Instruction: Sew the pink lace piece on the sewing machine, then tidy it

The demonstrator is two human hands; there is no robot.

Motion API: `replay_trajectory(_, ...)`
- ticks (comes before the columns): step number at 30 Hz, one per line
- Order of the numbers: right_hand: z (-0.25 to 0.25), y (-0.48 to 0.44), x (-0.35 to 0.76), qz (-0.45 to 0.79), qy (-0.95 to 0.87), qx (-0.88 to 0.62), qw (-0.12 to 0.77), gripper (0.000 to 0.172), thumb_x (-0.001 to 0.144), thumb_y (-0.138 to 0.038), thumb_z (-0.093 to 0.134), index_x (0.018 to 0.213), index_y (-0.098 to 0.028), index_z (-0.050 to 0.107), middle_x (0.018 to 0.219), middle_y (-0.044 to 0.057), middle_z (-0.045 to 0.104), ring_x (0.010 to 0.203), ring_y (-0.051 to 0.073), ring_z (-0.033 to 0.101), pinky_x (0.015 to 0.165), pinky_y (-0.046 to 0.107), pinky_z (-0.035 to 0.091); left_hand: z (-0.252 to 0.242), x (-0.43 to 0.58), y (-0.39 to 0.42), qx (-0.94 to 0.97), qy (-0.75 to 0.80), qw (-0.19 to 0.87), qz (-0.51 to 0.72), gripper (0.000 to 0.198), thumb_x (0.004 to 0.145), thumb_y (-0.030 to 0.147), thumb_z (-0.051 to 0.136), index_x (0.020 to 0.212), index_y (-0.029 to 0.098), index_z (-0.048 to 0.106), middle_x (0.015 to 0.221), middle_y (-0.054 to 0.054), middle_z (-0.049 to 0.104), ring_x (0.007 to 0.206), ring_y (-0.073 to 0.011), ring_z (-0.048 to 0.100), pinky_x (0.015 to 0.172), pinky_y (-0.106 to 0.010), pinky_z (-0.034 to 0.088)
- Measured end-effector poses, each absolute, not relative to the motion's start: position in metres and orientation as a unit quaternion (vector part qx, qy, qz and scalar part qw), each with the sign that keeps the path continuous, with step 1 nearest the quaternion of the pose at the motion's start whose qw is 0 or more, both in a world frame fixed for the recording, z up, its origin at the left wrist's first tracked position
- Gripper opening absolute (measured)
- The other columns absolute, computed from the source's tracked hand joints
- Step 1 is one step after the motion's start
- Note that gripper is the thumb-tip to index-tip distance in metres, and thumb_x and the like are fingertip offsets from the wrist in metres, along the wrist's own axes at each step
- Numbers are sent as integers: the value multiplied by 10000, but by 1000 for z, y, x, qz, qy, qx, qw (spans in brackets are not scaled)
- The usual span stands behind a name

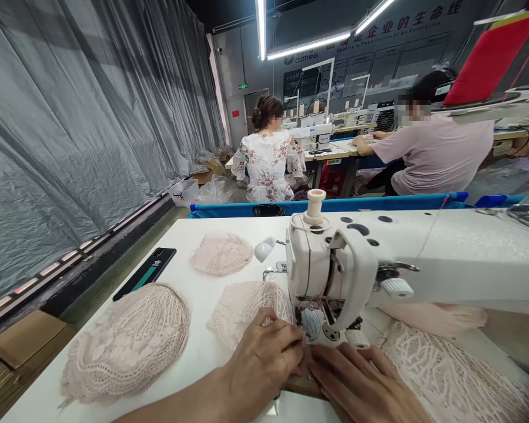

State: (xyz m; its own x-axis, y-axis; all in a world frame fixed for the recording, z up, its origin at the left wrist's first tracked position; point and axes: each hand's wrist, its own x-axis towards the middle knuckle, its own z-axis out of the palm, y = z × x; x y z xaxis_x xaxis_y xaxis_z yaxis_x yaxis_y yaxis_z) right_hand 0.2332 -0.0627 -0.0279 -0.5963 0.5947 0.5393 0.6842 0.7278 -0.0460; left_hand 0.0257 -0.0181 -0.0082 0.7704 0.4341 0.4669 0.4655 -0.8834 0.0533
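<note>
Head view, at the sewing machine [335, 270]. My left hand [264, 361] lies palm down, fingers together, pressing the pink lace piece [247, 305] flat on the bench [194, 364] just in front of the machine head. Fingertips are close to the presser foot; the needle itself is hidden behind the machine's face. My right hand [361, 385] lies flat beside the left, touching it at the fingers, on the same fabric where it passes under the machine. Neither hand is clenched; both press rather than grip.

The lace piece runs from left of the machine head, under it, and out to the right, where more pink lace [445, 370] spreads over the bench.

Also on the bench: a stack of lace cups [127, 341] at near left, well apart from my hands; a smaller lace stack [223, 254] further back; a dark phone [145, 273] near the left edge.

Beyond the bench, two people sit at other machines: one in a floral top [268, 161], one in a pale shirt [436, 153].
</note>
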Motion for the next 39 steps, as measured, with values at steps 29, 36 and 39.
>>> replay_trajectory(29, -19, -37, 251, -82, -886, -413, 194, 323, 1018, -276, 322, 1107, -260, 632, 1002, 65, 700, 747, 180, 691, 578, 273, 530, -24, 21, -10, -950, -218, 57, -217, 149, 927, 260, 591, 815, 161, 586, 1010, 21, 661, 884, -114, 598, 902, -354, 345)
replay_trajectory(36, -29, -23, 258, -153, -879, -387, 234, 291, 999, -293, 385, 1064, -298, 669, 959, 61, 706, 830, 226, 678, 647, 326, 550, -19, 21, -10, -948, -214, 54, -229, 181, 951, 246, 553, 803, 145, 579, 955, 19, 664, 846, -102, 593, 863, -337, 359)
replay_trajectory(39, -38, -21, 258, -148, -874, -396, 238, 287, 985, -213, 407, 1002, -305, 678, 843, 36, 687, 757, 186, 660, 621, 290, 530, -25, 22, -9, -945, -216, 56, -241, 164, 940, 244, 571, 806, 150, 576, 964, 20, 669, 845, -97, 589, 857, -340, 357)
